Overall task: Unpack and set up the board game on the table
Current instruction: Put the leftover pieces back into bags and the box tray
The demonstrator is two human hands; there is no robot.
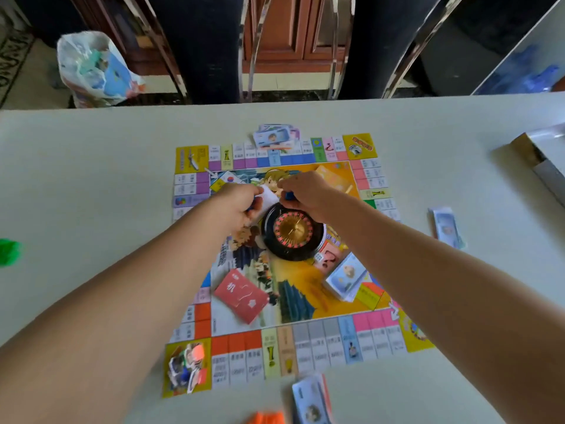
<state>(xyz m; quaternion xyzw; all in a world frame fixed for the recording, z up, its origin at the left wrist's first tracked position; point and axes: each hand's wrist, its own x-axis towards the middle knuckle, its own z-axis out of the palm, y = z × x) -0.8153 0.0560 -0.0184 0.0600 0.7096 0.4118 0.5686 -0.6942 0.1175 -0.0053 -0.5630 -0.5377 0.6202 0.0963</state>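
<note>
The colourful game board point(308, 338) lies flat on the pale table point(91, 179). A black roulette wheel point(293, 232) sits near its middle. Just beyond the wheel both hands are raised over the board. My left hand point(235, 203) has its fingers curled on a small white bag or paper point(269, 198) with blue pieces in it. My right hand point(302, 191) pinches a small blue piece point(289, 195) at the bag's edge. A red card deck point(241, 295) and a stack of play money point(345, 278) lie on the board. Player tokens point(188, 367) crowd the near left corner square.
More money stacks lie at the far edge point(275, 137), the near edge point(312, 399) and the right point(448, 228). A box part point(544, 160) sits at the far right. Green point(9, 252) and orange point(266, 419) things show at the frame edges. Chairs and a plastic bag point(94, 68) stand beyond the table.
</note>
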